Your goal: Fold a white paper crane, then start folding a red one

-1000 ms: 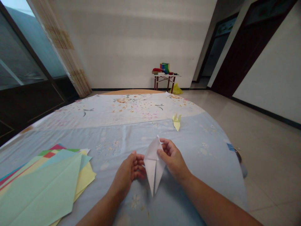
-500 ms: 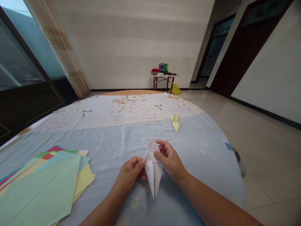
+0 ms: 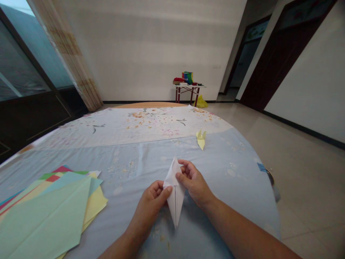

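A white folded paper (image 3: 174,201), kite-shaped with a long point toward me, is held between both hands just above the blue floral tablecloth (image 3: 140,158). My left hand (image 3: 152,203) pinches its left edge with thumb and fingers. My right hand (image 3: 192,183) pinches the upper right side near the top point. Both hands are closed on the paper. A small yellow folded paper figure (image 3: 201,139) lies farther away on the cloth, to the right of centre.
A fanned stack of coloured paper sheets (image 3: 51,212), green on top, lies at the near left. The round table's edge (image 3: 269,180) drops off at the right to a tiled floor. A small side table with coloured items (image 3: 188,88) stands by the far wall.
My left hand has moved in from beside the paper and taken hold of its left edge. The flaps have been pressed closer together, making the shape narrower.
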Available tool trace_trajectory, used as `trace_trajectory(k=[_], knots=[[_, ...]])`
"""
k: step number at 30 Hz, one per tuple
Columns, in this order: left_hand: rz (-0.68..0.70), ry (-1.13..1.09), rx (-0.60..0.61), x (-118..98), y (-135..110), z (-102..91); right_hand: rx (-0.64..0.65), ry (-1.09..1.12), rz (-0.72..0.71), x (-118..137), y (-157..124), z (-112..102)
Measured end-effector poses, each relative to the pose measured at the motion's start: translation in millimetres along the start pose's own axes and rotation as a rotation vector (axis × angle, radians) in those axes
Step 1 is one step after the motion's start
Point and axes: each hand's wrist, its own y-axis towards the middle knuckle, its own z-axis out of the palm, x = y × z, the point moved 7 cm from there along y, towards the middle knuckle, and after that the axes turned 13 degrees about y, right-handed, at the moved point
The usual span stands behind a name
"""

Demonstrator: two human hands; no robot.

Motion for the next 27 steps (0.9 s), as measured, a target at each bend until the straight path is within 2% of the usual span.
trace_trajectory(k=[5, 9, 11, 16, 22, 27], knots=[[-0.042, 0.108, -0.067, 6, 2, -8.6, 0.05, -0.318, -0.067, 4, 0, -2], [-0.104, 0.183, -0.061, 12, 4, -11.2, 0.19, -0.675, -0.338, 24, -3, 6], [-0.088, 0.234, -0.043, 11, 4, -10.1, 0.279, -0.794, -0.436, 31, -7, 13], [0.042, 0.422, -0.05, 3, 1, -8.5, 0.453, -0.856, -0.435, 37, -15, 26], [0.117, 0.565, -0.111, -3, -3, -11.1, 0.426, -0.903, -0.43, 42, -16, 28], [0.118, 0.531, -0.105, -8, -6, -8.3, 0.385, -0.907, -0.427, 39, -11, 23]])
